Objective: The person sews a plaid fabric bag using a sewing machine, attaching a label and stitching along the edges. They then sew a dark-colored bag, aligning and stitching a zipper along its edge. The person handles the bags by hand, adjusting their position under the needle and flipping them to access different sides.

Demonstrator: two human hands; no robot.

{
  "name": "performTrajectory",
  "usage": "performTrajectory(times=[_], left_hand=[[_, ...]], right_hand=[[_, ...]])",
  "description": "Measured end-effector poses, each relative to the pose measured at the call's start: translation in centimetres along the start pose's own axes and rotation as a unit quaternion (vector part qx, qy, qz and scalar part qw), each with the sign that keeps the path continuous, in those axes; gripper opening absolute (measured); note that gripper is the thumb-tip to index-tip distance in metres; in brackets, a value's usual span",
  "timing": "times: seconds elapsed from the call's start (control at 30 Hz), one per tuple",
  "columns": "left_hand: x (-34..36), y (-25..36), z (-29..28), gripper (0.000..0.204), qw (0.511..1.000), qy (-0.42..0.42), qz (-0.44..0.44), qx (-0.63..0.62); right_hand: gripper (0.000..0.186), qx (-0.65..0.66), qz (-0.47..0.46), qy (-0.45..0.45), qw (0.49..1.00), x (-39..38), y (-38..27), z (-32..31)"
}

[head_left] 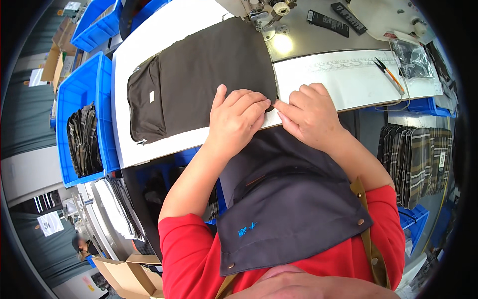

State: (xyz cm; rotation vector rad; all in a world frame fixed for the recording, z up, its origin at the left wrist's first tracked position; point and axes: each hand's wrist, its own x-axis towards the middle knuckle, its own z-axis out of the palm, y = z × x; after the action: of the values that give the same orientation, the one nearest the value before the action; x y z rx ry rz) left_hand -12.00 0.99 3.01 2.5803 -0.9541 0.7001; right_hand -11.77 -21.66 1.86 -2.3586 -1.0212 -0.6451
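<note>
- While both hands met at the near right corner of the dark fabric piece [214,74], the step in hand seemed to be close fingertip work on that corner.
- The left hand [238,117] was partly closed, its fingertips bunched at the corner; one finger stood up apart from the others. It seemed to press or pinch the cloth.
- The right hand [313,117] was half curled, index finger and thumb close together just right of the corner; whether they gripped cloth or a thread could not be told.
- The fabric piece lay flat over the left part of the bench [351,89], its near right corner close to the bench's near edge, its far right corner at the head of the sewing machine [259,15].
- Good handling probably called for the left hand to steady the cloth while the right fingertips worked lightly, without a tug that could skew the edge.
- Since the corner lay so near the bench's near edge, keeping the cloth's weight on the bench looked wise.
- Creases showed around the white tab [152,96] at the cloth's left end; smoothing them would likely have eased any pull.
- Toward the bench's right end, an orange-and-black pointed tool [393,79] lay near a clear plastic bag [413,61], safely apart from both hands.
</note>
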Motion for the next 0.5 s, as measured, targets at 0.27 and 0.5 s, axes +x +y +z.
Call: performTrajectory(times=[0.27,0.5], left_hand=[[0.11,0.15,-0.01,0.025,1.000,0.010,0.016,0.022],[-0.11,-0.06,0.34,0.025,1.000,0.014,0.015,0.015]], right_hand=[[0.030,0.029,0.052,0.019,0.998,-0.03,0.15,0.46],[0.034,0.013,0.030,-0.015,0.999,-0.02,0.19,0.03]])
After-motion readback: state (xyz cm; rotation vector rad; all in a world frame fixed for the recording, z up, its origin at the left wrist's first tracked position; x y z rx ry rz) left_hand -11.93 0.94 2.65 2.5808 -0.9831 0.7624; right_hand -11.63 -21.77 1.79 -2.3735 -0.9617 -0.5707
